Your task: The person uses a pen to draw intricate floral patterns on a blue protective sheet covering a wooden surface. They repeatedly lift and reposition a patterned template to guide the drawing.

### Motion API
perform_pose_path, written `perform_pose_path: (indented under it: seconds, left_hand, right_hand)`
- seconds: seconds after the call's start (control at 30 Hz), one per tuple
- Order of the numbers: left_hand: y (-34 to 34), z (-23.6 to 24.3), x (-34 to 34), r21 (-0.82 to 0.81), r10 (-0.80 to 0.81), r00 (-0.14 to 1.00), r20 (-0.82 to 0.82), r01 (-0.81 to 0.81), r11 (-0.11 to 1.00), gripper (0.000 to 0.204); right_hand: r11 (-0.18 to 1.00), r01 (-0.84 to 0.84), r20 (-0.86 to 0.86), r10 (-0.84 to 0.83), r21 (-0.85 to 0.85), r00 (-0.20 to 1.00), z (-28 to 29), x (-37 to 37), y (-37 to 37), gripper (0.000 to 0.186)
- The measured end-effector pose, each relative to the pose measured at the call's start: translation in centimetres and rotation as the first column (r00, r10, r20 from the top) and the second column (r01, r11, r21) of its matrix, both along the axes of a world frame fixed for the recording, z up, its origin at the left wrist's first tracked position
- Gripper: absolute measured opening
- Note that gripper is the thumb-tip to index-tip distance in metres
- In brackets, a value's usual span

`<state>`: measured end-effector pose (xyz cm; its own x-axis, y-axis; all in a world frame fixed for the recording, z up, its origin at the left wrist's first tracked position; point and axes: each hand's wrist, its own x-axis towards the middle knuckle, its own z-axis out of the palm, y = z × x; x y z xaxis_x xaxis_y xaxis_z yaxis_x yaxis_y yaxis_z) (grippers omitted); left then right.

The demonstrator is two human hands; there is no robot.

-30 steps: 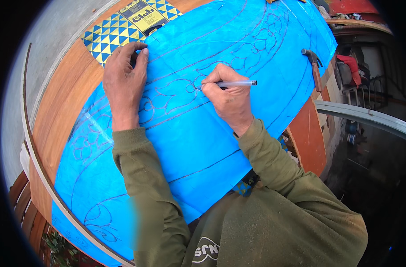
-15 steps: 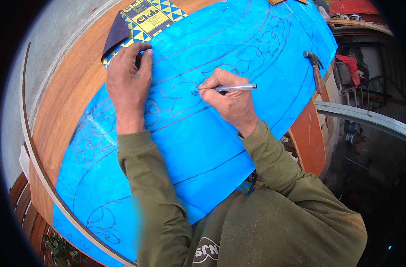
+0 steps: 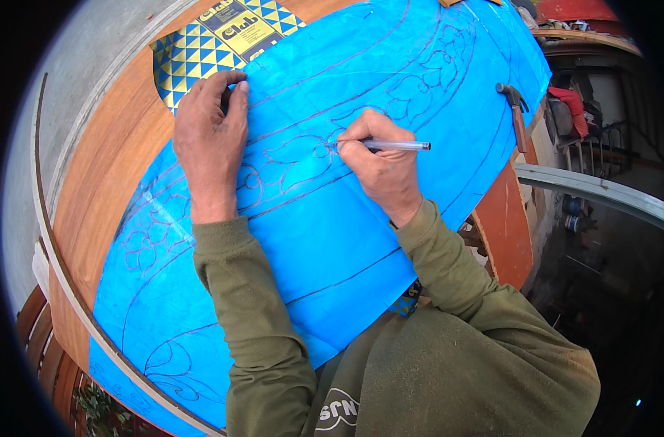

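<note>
Nearest the camera, two forearms in olive-green sleeves [image 3: 273,306] rise from the lower edge over a large blue sheet [image 3: 324,240] that covers most of the wooden tabletop [image 3: 106,175]. Drawn lines run across the sheet: long curved bands, with leaf and flower scrolls between them.

Toward the middle, the right hand [image 3: 383,164] rests on the sheet with its grip closed around a pen [image 3: 390,146], fingers pinched near the writing end. The pen's tip touches the sheet on a scroll outline, and its barrel points off to the right, lying almost level.

On the left, the left hand [image 3: 211,142] lies palm down on the sheet, fingers bent and pressing at the sheet's upper edge; its grip holds nothing, only flattening the sheet.

Just beyond those fingertips, a yellow-and-blue box [image 3: 222,36] with a triangle pattern lies on the wood, partly under the sheet's edge.

Farther right, a hammer [image 3: 517,109] lies at the sheet's far edge, head upward, handle on the wood.
</note>
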<state>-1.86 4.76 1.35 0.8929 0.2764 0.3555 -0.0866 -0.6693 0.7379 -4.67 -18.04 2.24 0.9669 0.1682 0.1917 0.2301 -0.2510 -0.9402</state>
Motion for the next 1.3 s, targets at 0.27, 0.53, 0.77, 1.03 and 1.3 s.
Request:
perform_pose_path:
  seconds: [0.27,0.53,0.77,1.03,1.3]
  left_hand:
    - [0.0,0.1,-0.2,0.024,-0.003,0.999,-0.039,0.004,1.000,0.018]
    - [0.3,0.3,-0.3,-0.100,-0.008,0.995,-0.102,-0.002,0.995,0.020]
    - [1.5,0.2,-0.2,-0.512,-0.010,1.000,-0.006,0.005,0.859,0.025]
    - [4.3,2.4,-1.5,-0.721,0.468,0.870,0.155,-0.224,0.656,0.019]
    - [4.7,1.8,-1.8,-0.699,0.474,0.858,0.198,-0.216,0.682,0.018]
  right_hand:
    - [1.000,0.003,0.039,-0.003,0.012,0.999,-0.4,-0.1,0.1,0.010]
    - [0.936,0.138,-0.259,-0.053,0.323,0.964,0.8,0.5,-0.1,0.006]
    - [0.941,0.161,-0.264,-0.080,0.299,0.961,0.7,0.5,0.2,0.015]
    - [0.935,0.185,-0.321,-0.083,0.302,0.943,0.8,-0.1,0.0,0.018]
    - [0.937,0.142,-0.308,-0.038,0.320,0.951,0.9,0.1,-0.3,0.014]
